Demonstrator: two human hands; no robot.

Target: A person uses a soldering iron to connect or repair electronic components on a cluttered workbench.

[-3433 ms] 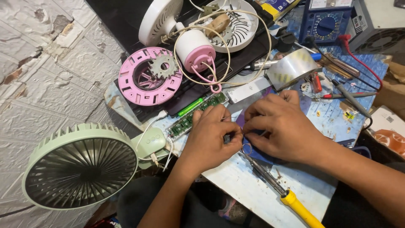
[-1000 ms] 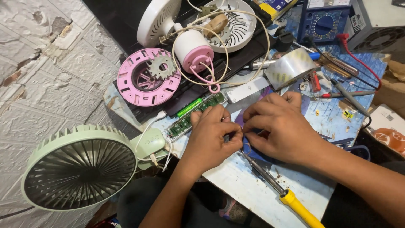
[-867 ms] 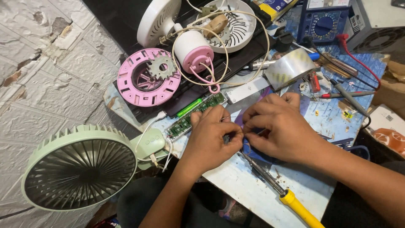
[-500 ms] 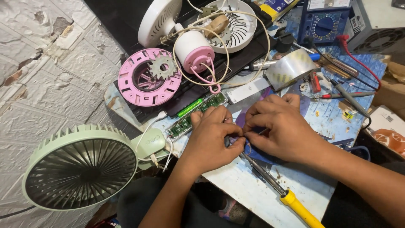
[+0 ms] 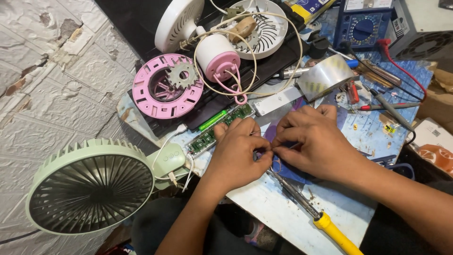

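My left hand [image 5: 238, 153] and my right hand [image 5: 316, 141] meet fingertip to fingertip over a purple-blue pad [image 5: 288, 172] on the bench. Both pinch a thin wire [image 5: 272, 152] between thumb and fingers; its ends are mostly hidden under the fingers. Just left of my left hand lies a long green circuit board [image 5: 222, 127] with white leads running to a pale green desk fan [image 5: 89, 186]. A soldering iron with a yellow handle [image 5: 332, 229] lies below my right hand, its tip pointing toward the pad.
A pink ring housing with a gear [image 5: 165, 87], a white-and-pink motor [image 5: 217, 56] and white fan grilles [image 5: 264, 23] sit behind on a black tray. To the right are a tape roll [image 5: 325, 75], a blue multimeter [image 5: 361, 21], probes and screwdrivers [image 5: 387, 106].
Both hands stay in place over the pad; only the fingertips shift slightly on the wire. Nothing else has moved.
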